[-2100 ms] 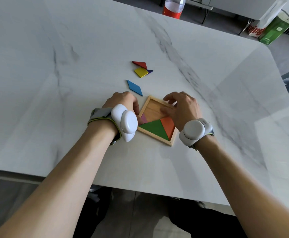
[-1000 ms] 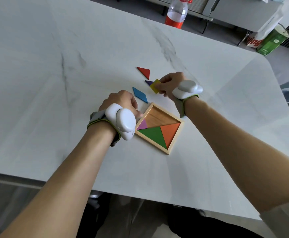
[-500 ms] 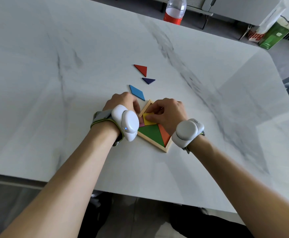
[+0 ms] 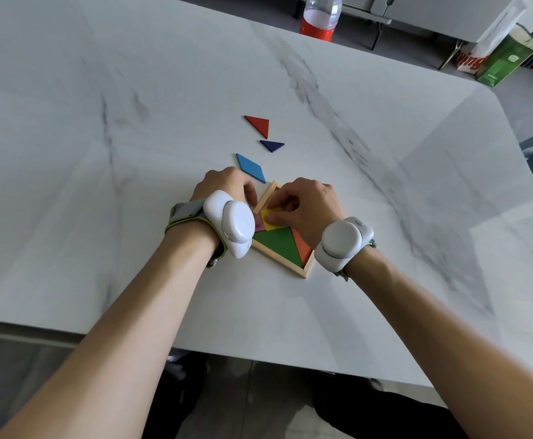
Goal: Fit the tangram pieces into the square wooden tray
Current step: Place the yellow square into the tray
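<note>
The square wooden tray lies on the white marble table, turned like a diamond. Inside it sit a green triangle, an orange triangle and a purple piece partly hidden by my left wrist device. My right hand covers the tray's upper part, its fingers pinching a yellow square that rests in the tray above the green triangle. My left hand is curled against the tray's left edge. Loose beyond the tray lie a blue parallelogram, a dark purple triangle and a red triangle.
A plastic bottle with a red label stands at the table's far edge. A green carton and a white bag sit on the floor beyond the far right corner. The table's near edge runs just under my forearms.
My right hand reached out to the loose pieces, picked up the yellow square and carried it back into the tray. My left hand stayed at the tray's left edge.
</note>
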Demonstrator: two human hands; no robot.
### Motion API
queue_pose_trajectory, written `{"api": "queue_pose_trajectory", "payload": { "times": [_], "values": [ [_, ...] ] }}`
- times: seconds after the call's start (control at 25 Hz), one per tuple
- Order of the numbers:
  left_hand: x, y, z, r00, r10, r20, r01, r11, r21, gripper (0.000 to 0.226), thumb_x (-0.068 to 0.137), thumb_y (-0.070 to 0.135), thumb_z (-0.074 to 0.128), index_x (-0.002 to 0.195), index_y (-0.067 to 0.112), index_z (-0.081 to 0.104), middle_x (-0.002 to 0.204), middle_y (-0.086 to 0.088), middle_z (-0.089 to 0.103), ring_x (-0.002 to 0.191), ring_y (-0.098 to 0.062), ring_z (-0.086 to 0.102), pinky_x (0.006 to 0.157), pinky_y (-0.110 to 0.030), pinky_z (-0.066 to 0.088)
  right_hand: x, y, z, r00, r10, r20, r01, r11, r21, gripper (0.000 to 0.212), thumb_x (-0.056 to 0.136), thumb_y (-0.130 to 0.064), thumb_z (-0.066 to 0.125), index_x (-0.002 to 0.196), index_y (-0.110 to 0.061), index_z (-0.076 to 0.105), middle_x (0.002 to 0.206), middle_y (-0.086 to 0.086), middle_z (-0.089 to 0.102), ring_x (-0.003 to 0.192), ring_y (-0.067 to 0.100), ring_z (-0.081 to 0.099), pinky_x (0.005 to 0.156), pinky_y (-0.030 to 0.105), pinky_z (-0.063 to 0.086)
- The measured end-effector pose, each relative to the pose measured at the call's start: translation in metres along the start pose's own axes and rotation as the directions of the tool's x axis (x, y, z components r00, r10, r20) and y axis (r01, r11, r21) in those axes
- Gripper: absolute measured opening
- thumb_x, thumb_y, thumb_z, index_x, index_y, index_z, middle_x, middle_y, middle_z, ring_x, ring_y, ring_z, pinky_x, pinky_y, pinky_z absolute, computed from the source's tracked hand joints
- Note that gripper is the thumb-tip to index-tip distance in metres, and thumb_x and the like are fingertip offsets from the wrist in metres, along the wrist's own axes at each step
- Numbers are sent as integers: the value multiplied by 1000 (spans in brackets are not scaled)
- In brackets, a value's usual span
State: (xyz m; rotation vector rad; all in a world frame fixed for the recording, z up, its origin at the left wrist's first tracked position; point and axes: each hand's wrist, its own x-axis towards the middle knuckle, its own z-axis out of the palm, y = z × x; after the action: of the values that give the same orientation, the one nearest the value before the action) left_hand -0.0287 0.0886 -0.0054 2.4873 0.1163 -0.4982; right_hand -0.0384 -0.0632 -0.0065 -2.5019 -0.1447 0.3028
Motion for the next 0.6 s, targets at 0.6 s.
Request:
{"api": "queue_pose_trajectory", "payload": {
  "times": [0.6],
  "values": [
    [-4,3,-7,993,-86,-83,71,982,-174,6,78,14,67,80,20,67,91,-12,75,76,-31,64,70,-25,48,69,-10,-24,964,64,-259,-77,996,-42,26,82,-33,69,103,-18,70,109,1,68,100,18,61,65,20,37]
  ]
}}
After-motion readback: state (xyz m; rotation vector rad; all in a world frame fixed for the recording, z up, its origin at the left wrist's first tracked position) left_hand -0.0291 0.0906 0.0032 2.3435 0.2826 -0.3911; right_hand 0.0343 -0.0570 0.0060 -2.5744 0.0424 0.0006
